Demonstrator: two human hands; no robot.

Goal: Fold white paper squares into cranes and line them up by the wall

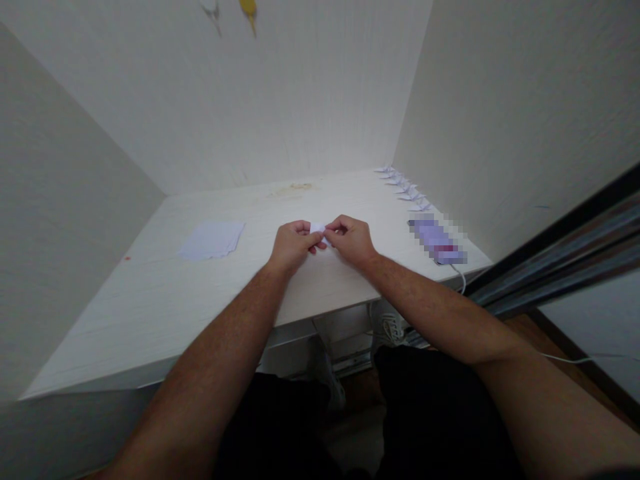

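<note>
Between my two hands is a small piece of folded white paper (317, 227), held just above the front middle of the desk. My left hand (294, 245) pinches it from the left, thumb on top and fingers curled beneath. From the right, the thumb and fingertips of my right hand (351, 239) close on its edge. Fingers cover much of the paper, so its exact folded shape is hidden.
A stack of white paper sheets (213, 240) lies to the left on the white desk (165, 300). Several folded white paper figures (404, 189) line the back right edge. Nearer, a blurred-out phone (435, 239) lies with a white cable (462, 280) running off the front edge.
</note>
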